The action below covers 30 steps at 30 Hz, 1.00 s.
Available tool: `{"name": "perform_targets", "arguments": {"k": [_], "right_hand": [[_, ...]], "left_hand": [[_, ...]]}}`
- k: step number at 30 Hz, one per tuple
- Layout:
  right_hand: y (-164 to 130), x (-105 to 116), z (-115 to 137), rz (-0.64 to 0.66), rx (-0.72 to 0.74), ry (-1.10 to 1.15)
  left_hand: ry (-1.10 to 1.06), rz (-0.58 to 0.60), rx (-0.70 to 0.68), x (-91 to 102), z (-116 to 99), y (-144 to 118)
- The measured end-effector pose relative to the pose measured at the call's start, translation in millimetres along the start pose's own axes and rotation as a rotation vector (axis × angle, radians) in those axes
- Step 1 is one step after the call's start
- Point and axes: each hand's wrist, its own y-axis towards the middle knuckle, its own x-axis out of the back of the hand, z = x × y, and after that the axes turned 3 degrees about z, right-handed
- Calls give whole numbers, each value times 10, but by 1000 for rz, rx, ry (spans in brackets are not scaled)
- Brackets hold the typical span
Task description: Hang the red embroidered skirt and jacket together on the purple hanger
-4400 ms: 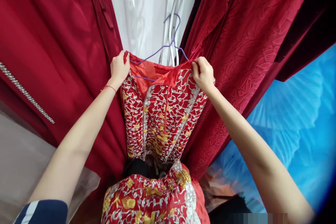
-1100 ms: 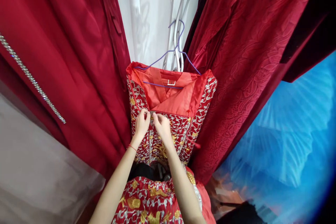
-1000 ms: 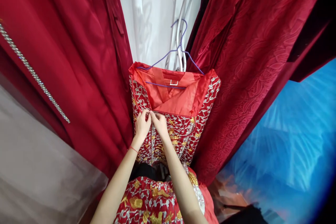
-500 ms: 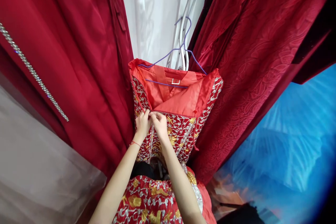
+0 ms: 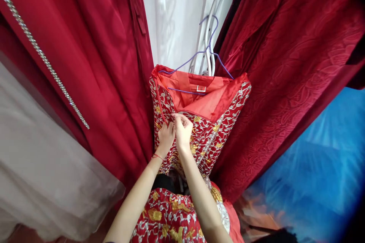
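A red garment (image 5: pixel 219 125) embroidered in gold and silver hangs on a thin purple wire hanger (image 5: pixel 209 51), its plain red lining showing at the open top. My left hand (image 5: pixel 165 136) and my right hand (image 5: pixel 183 131) meet at the garment's front edge, left of centre, fingers pinched on the fabric there. What sits between the fingertips is too small to make out. A red thread circles my left wrist. More of the same embroidered cloth (image 5: pixel 176 220) lies bunched below my forearms.
Dark red dresses hang close on both sides: a smooth one with a rhinestone strap (image 5: pixel 45 60) on the left, a textured one (image 5: pixel 288 68) on the right. White fabric and white hangers (image 5: pixel 176 19) are behind. Pale tulle (image 5: pixel 42 174) at lower left, a blue backdrop (image 5: pixel 319 174) at lower right.
4.4 s ago my hands held the garment's two top corners; they have come together at its front edge. Over the last second the view shifted slightly; the hands stay pinched there.
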Motion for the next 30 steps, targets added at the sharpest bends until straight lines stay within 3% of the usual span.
{"name": "perform_targets", "arguments": {"k": [12,18,23,30], "right_hand": [[461,-132,516,28,94,-24],[673,-239,612,16,53,19],[814,-271,800,42,121,46],[974,-333,977,47,141,45]], "left_hand": [[-13,43,3,-4,-108,17],[-97,-31,-1,54,-135,38],[45,45,-55,135,-212,27],[203,122,-26,192,-296,46]]}}
